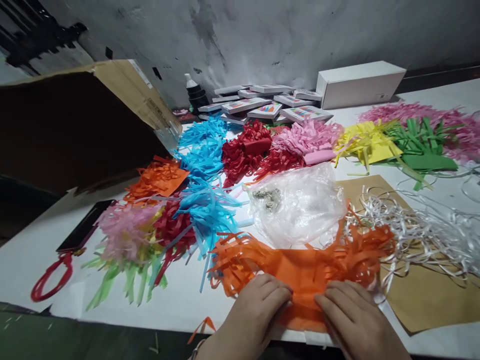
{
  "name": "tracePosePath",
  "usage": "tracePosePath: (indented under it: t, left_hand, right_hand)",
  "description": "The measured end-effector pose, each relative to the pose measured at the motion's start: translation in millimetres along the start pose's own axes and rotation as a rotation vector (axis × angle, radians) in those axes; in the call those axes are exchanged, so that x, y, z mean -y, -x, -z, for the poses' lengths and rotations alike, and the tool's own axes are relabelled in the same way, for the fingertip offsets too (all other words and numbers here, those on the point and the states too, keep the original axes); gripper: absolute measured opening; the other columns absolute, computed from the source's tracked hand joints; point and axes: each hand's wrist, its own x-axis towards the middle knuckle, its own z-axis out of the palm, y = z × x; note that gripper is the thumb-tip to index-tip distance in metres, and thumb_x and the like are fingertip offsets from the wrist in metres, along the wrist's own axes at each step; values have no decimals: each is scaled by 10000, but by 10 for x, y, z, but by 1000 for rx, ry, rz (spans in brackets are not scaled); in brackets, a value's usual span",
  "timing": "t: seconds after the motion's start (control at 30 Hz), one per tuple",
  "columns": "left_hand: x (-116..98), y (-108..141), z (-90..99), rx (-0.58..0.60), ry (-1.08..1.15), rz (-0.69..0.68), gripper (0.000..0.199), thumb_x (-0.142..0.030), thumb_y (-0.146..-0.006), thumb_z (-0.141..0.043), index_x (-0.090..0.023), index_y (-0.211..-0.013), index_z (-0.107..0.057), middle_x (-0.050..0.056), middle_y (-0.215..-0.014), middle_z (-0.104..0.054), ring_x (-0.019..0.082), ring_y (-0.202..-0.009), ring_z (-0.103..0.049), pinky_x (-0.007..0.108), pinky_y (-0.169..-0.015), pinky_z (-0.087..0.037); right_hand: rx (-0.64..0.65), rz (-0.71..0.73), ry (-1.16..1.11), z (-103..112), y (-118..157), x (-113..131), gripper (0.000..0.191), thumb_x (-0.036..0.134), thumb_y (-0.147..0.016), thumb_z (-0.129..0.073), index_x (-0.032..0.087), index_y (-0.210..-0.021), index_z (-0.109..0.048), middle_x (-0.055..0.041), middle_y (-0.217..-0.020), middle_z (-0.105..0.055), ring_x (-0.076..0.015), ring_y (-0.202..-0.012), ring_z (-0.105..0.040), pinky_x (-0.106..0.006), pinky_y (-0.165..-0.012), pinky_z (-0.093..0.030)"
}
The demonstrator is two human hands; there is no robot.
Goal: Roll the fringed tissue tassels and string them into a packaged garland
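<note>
Orange tissue paper [300, 267] lies at the table's front edge, its middle band uncut and both side ends sliced into fringe. My left hand [258, 310] is closed on the left edge of that band, fingers curled over it. On the right edge, my right hand [350, 312] grips the paper in much the same way; both thumbs are largely hidden. Just beyond lies a clear plastic bag [300, 205] with small dull metallic-looking pieces inside. A tangle of white ribbon strings [423, 230] spreads over brown card [431, 300] to the right.
Fringed paper bundles in blue [204, 150], red [247, 147], pink [307, 137], yellow [369, 142] and green [427, 160] cover the middle. Behind stand stacked flat boxes [262, 105] and a white box [360, 85]. A cardboard box [127, 95] and a phone [86, 225] are left.
</note>
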Motion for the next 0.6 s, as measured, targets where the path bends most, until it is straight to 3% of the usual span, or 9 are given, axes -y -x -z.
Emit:
tracePosePath:
  t: [0.17,0.3,0.4,0.47,0.6]
  left_hand:
    - [17,-196,15,9,-131,235,194,-113,-977,-445,-182,-880,-599,50,-834,-671,192,-717,-622,283,-638,-447]
    - [12,-480,100,84,-274,400,209,-188,-993,-473,-175,-839,-612,74,-864,-698,221,-722,-672,298,-624,-439]
    - [0,-600,164,169,-348,493,225,-229,-1007,-471,-173,-848,-621,89,-862,-725,263,-766,-698,315,-633,-432]
    - [8,-618,183,182,-356,513,237,-239,-1015,-459,-177,-850,-619,88,-860,-735,264,-771,-701,314,-634,-424]
    - [69,-603,167,157,-334,499,237,-247,-1020,-448,-191,-856,-609,72,-850,-736,250,-756,-696,309,-623,-412]
  right_hand:
    - [8,-226,-27,-39,-177,-33,329,210,-1049,-358,212,-836,-609,-7,-721,-618,-179,-678,-587,-326,-718,-374]
    - [97,-330,54,-168,-280,-105,388,227,-1052,-347,235,-713,-536,8,-620,-563,-194,-582,-541,-340,-639,-320]
    - [145,-315,105,-199,-365,-175,339,228,-1037,-405,234,-725,-540,18,-593,-563,-187,-547,-531,-341,-624,-319]
    - [81,-309,168,-184,-401,-188,281,226,-1030,-416,212,-818,-600,-21,-694,-639,-210,-645,-589,-365,-688,-358]
    - [-145,-197,116,-175,-355,-135,262,231,-1025,-420,170,-1088,-666,-125,-1075,-728,-291,-1061,-632,-489,-980,-367]
